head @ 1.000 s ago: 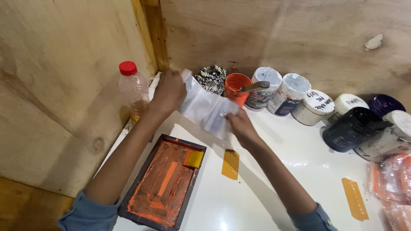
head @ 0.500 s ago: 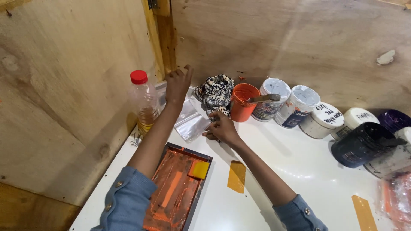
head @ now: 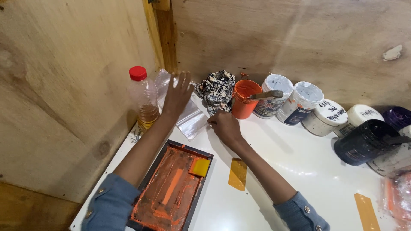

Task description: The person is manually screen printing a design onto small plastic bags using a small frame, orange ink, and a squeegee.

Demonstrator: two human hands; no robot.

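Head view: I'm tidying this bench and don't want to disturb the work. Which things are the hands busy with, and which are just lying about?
In hand:
- left hand, flat on the clear plastic sheet
- right hand, at the sheet's edge

Lying about:
- bottle
- patterned cloth
- orange cup
- paint jars
- orange-smeared tray

Your left hand [head: 177, 95] is extended forward, palm down, fingers straight and spread. Your right hand [head: 225, 128] is lower, knuckles up, fingers curled under. Both forearms are bare, blue cuffs at the elbows.
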